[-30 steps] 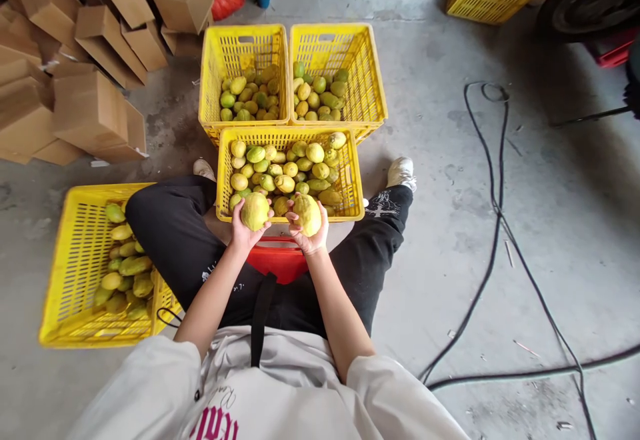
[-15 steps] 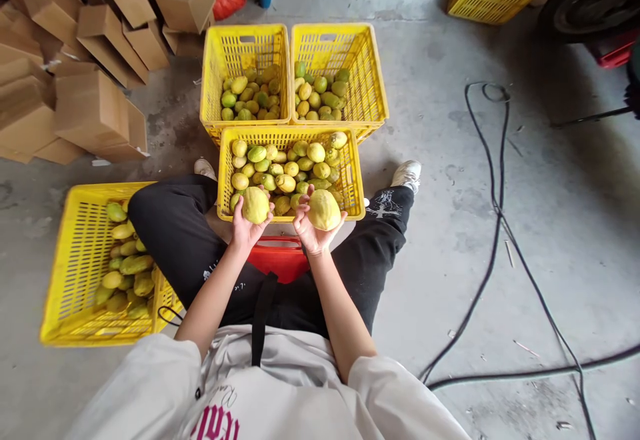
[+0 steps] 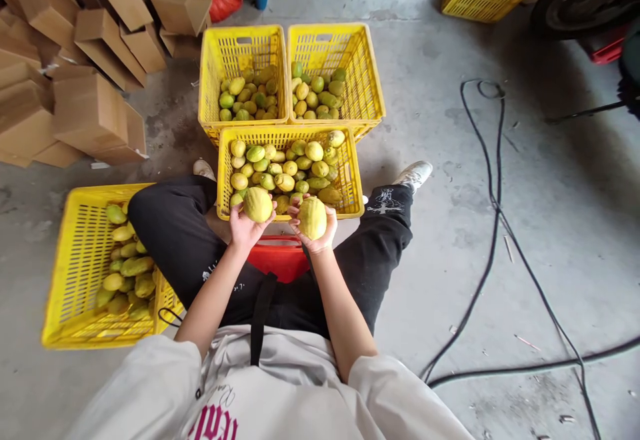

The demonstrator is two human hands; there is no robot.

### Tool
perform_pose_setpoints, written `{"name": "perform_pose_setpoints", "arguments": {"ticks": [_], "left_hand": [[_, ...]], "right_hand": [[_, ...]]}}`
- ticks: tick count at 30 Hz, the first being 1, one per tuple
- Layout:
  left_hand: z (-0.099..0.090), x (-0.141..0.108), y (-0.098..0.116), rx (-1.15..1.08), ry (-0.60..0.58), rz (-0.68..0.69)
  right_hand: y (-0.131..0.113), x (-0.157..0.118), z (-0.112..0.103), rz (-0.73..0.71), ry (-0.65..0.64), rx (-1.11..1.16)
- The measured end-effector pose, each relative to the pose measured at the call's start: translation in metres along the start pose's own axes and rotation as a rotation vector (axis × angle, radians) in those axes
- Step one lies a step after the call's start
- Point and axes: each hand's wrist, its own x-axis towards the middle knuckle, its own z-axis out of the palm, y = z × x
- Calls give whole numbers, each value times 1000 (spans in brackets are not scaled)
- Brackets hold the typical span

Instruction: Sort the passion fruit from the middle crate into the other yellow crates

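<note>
My left hand (image 3: 246, 227) is closed round a plump, yellow-green papaya (image 3: 258, 205). In my right hand (image 3: 320, 232) rests another, ridged yellow papaya (image 3: 313, 218), with my fingers curled about it. The two fruits are side by side but apart, over the near rim of a yellow plastic crate (image 3: 356, 180). Inside that crate lie many green and yellow papayas (image 3: 289, 182), some round and some longer. My palms and several fingers are partly hidden behind the fruit.
Two more yellow crates (image 3: 243, 32) of fruit stand behind the near one. Another fruit crate (image 3: 75, 267) is by my left leg. Cardboard boxes (image 3: 90, 110) are heaped at the far left. A black cable (image 3: 487, 280) crosses the floor at right. Between my legs is something red (image 3: 280, 260).
The papaya in my right hand has moved slightly left and turned, so its ridges now run upright. My left hand has barely shifted with its papaya. My right foot has slid a little outward.
</note>
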Motion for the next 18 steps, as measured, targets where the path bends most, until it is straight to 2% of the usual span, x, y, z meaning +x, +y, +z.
{"name": "perform_pose_setpoints", "arguments": {"ticks": [5,13,18], "left_hand": [[-3,1,1,6,10,3],[-5,-2,4,37,-21,0],[-9,-3,4,76,-29,-4]], "right_hand": [[4,0,1,-30,55,-30],[5,-3,-1,-11,-61,88],[6,-3,-1,-26,-67,89]]}}
